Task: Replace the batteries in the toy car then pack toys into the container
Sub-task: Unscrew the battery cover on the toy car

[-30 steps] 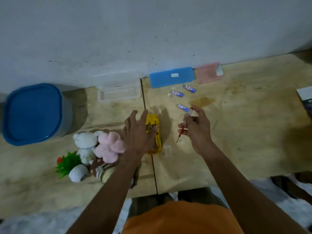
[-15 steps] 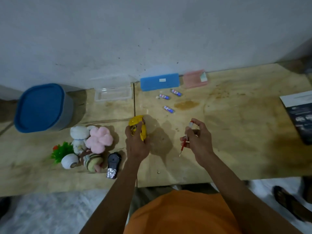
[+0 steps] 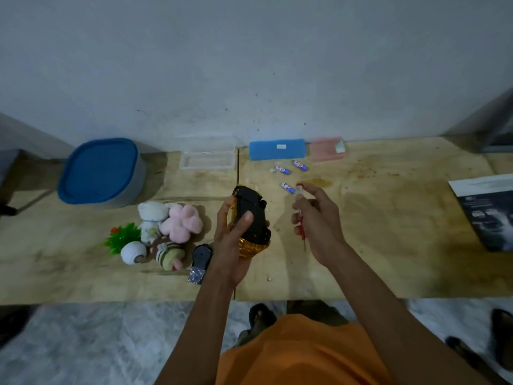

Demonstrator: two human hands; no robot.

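Observation:
My left hand (image 3: pixel 231 245) grips the yellow toy car (image 3: pixel 251 218), turned over so its black underside faces up, thumb on the underside. My right hand (image 3: pixel 316 218) holds a small red screwdriver (image 3: pixel 302 234) with its tip pointing down, and a small battery-like piece sticks out at the fingertips. Three blue batteries (image 3: pixel 287 188) lie on the wooden table (image 3: pixel 388 232) beyond the hands. A grey container with a blue lid (image 3: pixel 100 172) stands at the far left. Plush toys (image 3: pixel 172 220) are heaped to the left of the car.
A clear plastic box (image 3: pixel 206 161), a blue case (image 3: pixel 277 149) and a pink case (image 3: pixel 327 148) line the wall. A small black device (image 3: pixel 201 258) lies by the plush toys. A dark booklet (image 3: pixel 488 212) sits at the right edge. Sandals lie on the floor below.
My left hand lifted the car off the table and turned it underside up. My right hand stayed beside it holding the screwdriver. The camera view pulled back.

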